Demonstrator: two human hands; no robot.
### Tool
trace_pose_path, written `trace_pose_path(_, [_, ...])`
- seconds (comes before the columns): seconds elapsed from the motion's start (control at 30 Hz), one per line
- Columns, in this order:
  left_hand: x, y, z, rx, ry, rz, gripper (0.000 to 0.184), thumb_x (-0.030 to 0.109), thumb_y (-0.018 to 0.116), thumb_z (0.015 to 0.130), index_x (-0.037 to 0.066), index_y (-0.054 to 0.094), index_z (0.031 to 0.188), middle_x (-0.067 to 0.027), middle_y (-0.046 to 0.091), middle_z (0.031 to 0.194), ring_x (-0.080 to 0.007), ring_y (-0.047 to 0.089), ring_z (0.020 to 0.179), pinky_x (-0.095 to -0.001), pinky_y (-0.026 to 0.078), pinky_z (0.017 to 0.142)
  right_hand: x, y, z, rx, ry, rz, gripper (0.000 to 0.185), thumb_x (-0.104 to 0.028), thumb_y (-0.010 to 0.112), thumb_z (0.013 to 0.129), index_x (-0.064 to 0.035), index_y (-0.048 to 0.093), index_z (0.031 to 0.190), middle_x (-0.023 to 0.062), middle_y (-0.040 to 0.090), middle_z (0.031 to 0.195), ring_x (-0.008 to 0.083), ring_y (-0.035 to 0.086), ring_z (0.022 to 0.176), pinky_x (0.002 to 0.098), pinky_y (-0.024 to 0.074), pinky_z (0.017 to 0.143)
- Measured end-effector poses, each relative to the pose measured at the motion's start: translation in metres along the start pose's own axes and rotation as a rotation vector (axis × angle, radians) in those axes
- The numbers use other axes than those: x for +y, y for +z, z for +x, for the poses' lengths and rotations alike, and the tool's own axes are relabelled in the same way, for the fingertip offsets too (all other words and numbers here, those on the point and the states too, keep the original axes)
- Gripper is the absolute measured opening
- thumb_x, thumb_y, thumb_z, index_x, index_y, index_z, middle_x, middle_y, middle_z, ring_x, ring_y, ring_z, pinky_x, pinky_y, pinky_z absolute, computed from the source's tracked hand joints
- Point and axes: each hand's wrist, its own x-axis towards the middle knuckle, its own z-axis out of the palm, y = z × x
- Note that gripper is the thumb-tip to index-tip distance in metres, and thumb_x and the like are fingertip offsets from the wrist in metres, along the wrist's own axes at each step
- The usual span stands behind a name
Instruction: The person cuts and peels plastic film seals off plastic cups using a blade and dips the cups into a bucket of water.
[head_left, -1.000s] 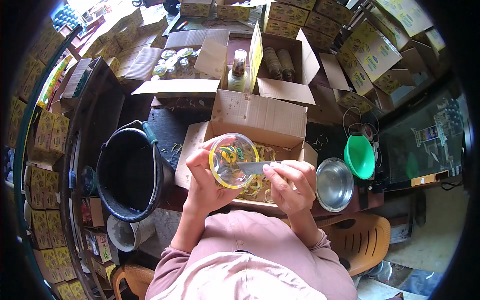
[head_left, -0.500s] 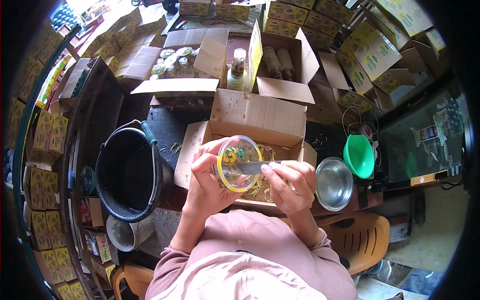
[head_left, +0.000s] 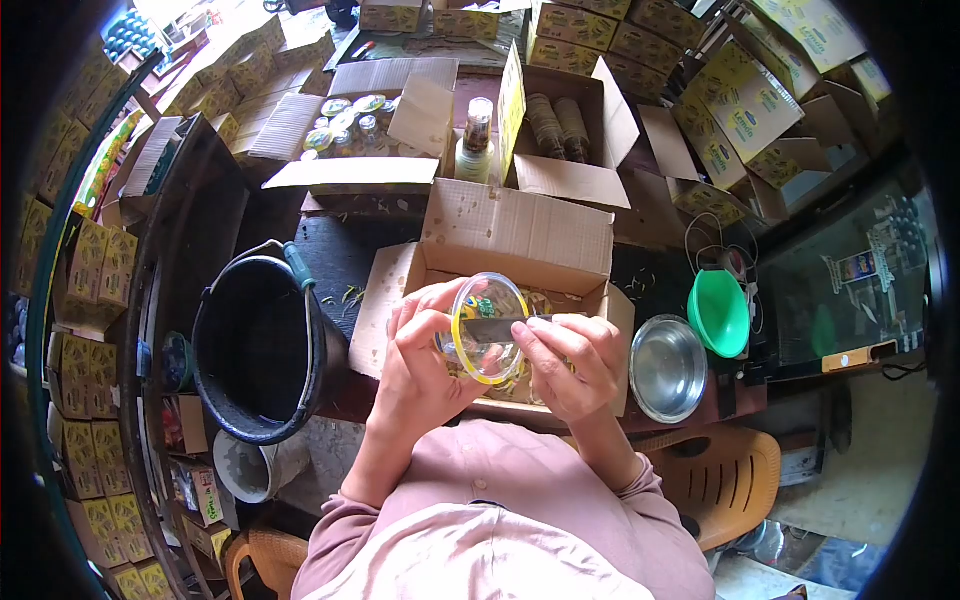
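The blade reaches farther over the clear cup's mouth now, and the cup has swung toward the right of the frame.
Standing here, I see the clear plastic cup [head_left: 503,300] at mid-frame, its yellow rim tilted more sideways than a second ago, above an open cardboard box [head_left: 520,225] with thin yellow strips [head_left: 518,388] inside. The left hand [head_left: 420,350] grips the cup by its side; the right hand [head_left: 570,360] pinches a flat metal blade [head_left: 490,330], its fingers now right at the rim instead of clear of it. I judge this puts the work close to the rim, though I can't tell whether the blade touches the wall. The steel bowl [head_left: 636,385], right of centre, hasn't moved.
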Motion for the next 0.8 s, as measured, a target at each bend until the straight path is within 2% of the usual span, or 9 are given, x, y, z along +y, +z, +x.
trace_pose_path(0.13, [0.000, 0.004, -0.002, -0.005, 0.031, -0.049, 0.055, 0.019, 0.070, 0.073, 0.009, 0.024, 0.101, -0.0190, 0.052, 0.110, -0.0326, 0.054, 0.095, -0.0443, 0.038, 0.082, 0.003, 0.004, -0.001, 0.011, -0.006, -0.004, 0.020, -0.012, 0.069, 0.065, -0.0116, 0.069, 0.085, -0.0025, 0.061, 0.085, 0.0134, 0.054, 0.077, 0.0260, 0.0409, 0.064])
trace_pose_path(0.23, [-0.002, 0.006, -0.001, -0.015, 0.020, -0.128, 0.058, 0.018, 0.072, 0.071, 0.008, 0.024, 0.101, -0.0200, 0.051, 0.110, -0.0329, 0.053, 0.096, -0.0438, 0.039, 0.082, 0.007, 0.002, 0.002, 0.028, 0.034, 0.030, 0.022, -0.004, 0.069, 0.063, -0.0093, 0.069, 0.084, 0.0000, 0.060, 0.083, 0.0148, 0.055, 0.075, 0.0271, 0.0430, 0.063])
trace_pose_path(0.33, [-0.002, 0.004, 0.000, -0.007, -0.013, -0.181, 0.061, 0.017, 0.074, 0.069, 0.008, 0.023, 0.101, -0.0207, 0.050, 0.110, -0.0331, 0.053, 0.097, -0.0425, 0.041, 0.082, 0.015, 0.008, -0.004, 0.211, 0.263, 0.110, 0.029, 0.007, 0.066, 0.060, -0.0069, 0.068, 0.085, 0.0029, 0.060, 0.081, 0.0166, 0.056, 0.073, 0.0279, 0.0455, 0.063])
trace_pose_path(0.37, [-0.002, 0.004, 0.000, -0.002, -0.025, -0.196, 0.062, 0.017, 0.074, 0.069, 0.008, 0.023, 0.101, -0.0209, 0.050, 0.110, -0.0331, 0.053, 0.098, -0.0420, 0.041, 0.082, 0.019, 0.007, -0.002, 0.230, 0.279, 0.108, 0.034, 0.013, 0.062, 0.058, -0.0055, 0.067, 0.087, 0.0047, 0.059, 0.079, 0.0178, 0.056, 0.071, 0.0279, 0.0471, 0.062])
trace_pose_path(0.47, [-0.003, 0.003, 0.001, 0.004, -0.035, -0.214, 0.063, 0.014, 0.074, 0.069, 0.008, 0.021, 0.102, -0.0222, 0.049, 0.110, -0.0332, 0.052, 0.100, -0.0409, 0.042, 0.082, 0.023, 0.002, -0.006, 0.233, 0.469, 0.179, 0.025, 0.010, 0.062, 0.069, -0.0055, 0.065, 0.088, 0.0067, 0.060, 0.080, 0.0178, 0.058, 0.072, 0.0253, 0.0473, 0.065])
trace_pose_path(0.57, [-0.003, 0.001, 0.003, 0.007, -0.030, -0.212, 0.063, 0.011, 0.073, 0.070, 0.007, 0.019, 0.103, -0.0238, 0.047, 0.111, -0.0326, 0.051, 0.101, -0.0393, 0.044, 0.083, 0.029, 0.000, -0.011, 0.127, 0.549, 0.232, 0.024, 0.009, 0.063, 0.069, -0.0054, 0.066, 0.089, 0.0072, 0.060, 0.080, 0.0164, 0.059, 0.071, 0.0251, 0.0476, 0.062])
trace_pose_path(0.7, [-0.004, 0.003, 0.002, 0.023, -0.094, -0.262, 0.063, 0.009, 0.072, 0.071, 0.007, 0.018, 0.104, -0.0253, 0.045, 0.113, -0.0320, 0.051, 0.103, -0.0365, 0.045, 0.083, 0.025, -0.006, -0.015, 0.095, 0.441, 0.198, 0.028, 0.009, 0.064, 0.064, -0.0060, 0.066, 0.088, 0.0058, 0.060, 0.080, 0.0170, 0.057, 0.070, 0.0251, 0.0473, 0.062])
trace_pose_path(0.8, [-0.004, 0.003, 0.003, 0.023, -0.077, -0.243, 0.063, 0.008, 0.072, 0.070, 0.008, 0.018, 0.103, -0.0257, 0.044, 0.114, -0.0317, 0.050, 0.103, -0.0356, 0.045, 0.082, 0.015, -0.017, -0.005, 0.094, 0.294, 0.153, 0.023, 0.009, 0.063, 0.066, -0.0053, 0.065, 0.084, 0.0058, 0.059, 0.077, 0.0178, 0.057, 0.069, 0.0259, 0.0466, 0.060])
